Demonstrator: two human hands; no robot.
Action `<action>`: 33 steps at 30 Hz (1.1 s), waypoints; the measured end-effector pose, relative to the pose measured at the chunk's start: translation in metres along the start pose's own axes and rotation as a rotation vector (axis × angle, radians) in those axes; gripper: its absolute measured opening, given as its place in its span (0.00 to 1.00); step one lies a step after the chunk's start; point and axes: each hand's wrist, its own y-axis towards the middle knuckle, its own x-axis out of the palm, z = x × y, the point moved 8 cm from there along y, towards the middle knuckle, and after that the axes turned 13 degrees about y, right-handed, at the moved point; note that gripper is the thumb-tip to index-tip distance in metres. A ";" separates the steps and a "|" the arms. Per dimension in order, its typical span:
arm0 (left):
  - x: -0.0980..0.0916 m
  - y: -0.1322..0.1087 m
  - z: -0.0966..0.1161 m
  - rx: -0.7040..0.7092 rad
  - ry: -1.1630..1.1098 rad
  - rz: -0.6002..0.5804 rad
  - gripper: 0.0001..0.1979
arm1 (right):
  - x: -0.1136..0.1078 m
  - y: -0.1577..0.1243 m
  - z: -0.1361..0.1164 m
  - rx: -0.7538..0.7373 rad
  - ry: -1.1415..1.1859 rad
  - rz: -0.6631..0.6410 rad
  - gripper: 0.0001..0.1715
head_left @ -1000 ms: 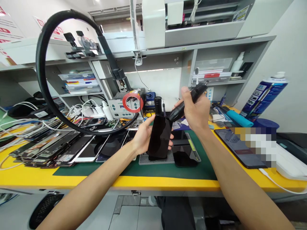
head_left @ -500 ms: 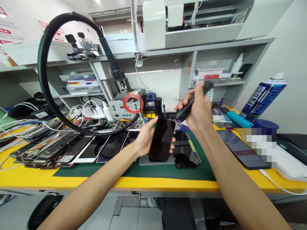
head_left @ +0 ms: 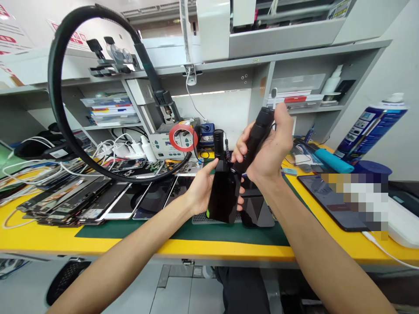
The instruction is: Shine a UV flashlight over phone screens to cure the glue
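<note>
My left hand (head_left: pixel 200 186) grips a dark phone screen (head_left: pixel 224 198) by its sides, thumb on the left edge and fingertips showing at the right. A small green glint shows at its lower left corner. My right hand (head_left: pixel 266 150) is wrapped round a black flashlight (head_left: pixel 253 144), which slants down so its lower end is close over the screen's upper right; whether they touch I cannot tell. A second black flashlight (head_left: pixel 218 141) stands upright behind the screen. Below and to the right, another dark phone (head_left: pixel 258 211) lies on a grey perforated pad (head_left: pixel 206 219).
Several phone screens (head_left: pixel 121 203) lie in a row at left on the green mat (head_left: pixel 131 233). A thick black hose (head_left: pixel 54 87) loops above them beside a soldering station (head_left: pixel 163 146) with red tape (head_left: pixel 183 136). At right are a tablet (head_left: pixel 327 203) and a blue spray can (head_left: pixel 373 126).
The flashlight in my right hand has come down and left, its lower end now over the screen's top right. The view has shifted slightly.
</note>
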 end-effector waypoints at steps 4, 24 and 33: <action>0.005 -0.002 -0.004 -0.034 -0.001 -0.003 0.37 | -0.010 0.005 0.003 0.039 0.022 0.050 0.36; 0.013 -0.005 -0.008 -0.050 0.011 0.013 0.39 | -0.037 0.019 0.017 0.103 0.116 0.128 0.39; 0.015 -0.007 -0.006 -0.034 0.036 0.035 0.40 | -0.042 0.018 0.021 0.188 0.238 0.218 0.39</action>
